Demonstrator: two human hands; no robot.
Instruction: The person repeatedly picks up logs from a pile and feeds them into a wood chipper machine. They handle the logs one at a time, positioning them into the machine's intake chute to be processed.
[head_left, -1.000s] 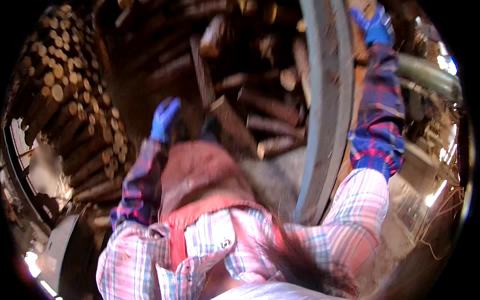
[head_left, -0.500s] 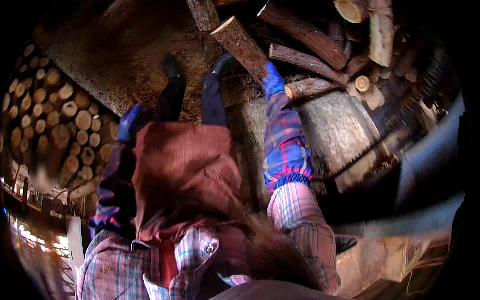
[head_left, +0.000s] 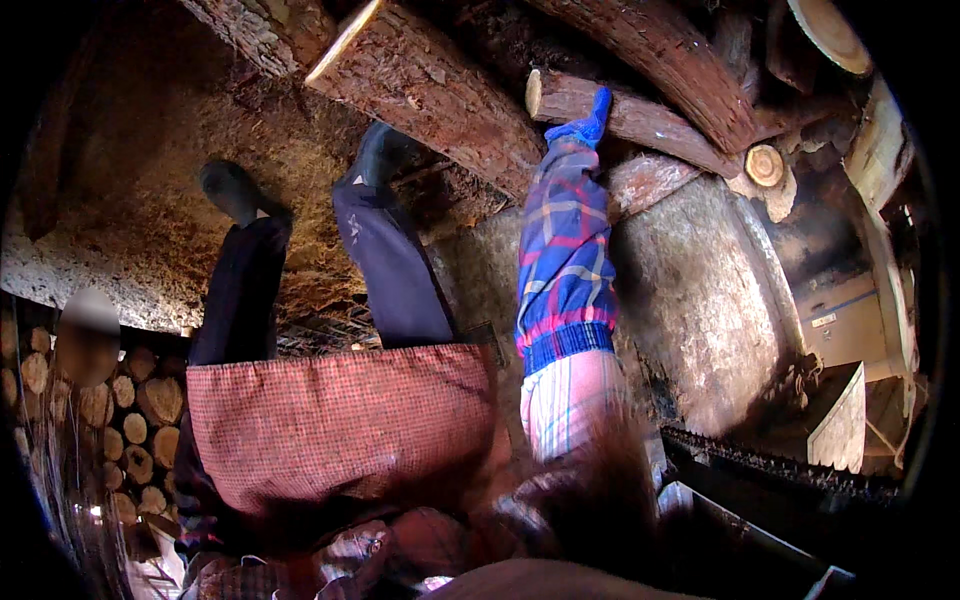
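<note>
My right hand, in a blue glove, reaches forward onto a slim bark-covered log. One part of the glove points up across this log, another points left, with a gap between them. The fingers look stretched out rather than wrapped round it. Just left of the hand lies a thick log with rough reddish bark and a pale cut end; my sleeve passes beside its near end. My left hand is out of sight; only part of its dark sleeve shows at the lower left, beside my reddish apron.
More logs lie at the far side, including a long one and a short round-ended one. A worn pale board is right of my arm. Stacked cut wood stands at left. A toothed dark edge runs along the lower right.
The view has shifted closer to the logs. My right hand has moved from the thick log's near end onto the slim log. My left hand has gone out of view.
</note>
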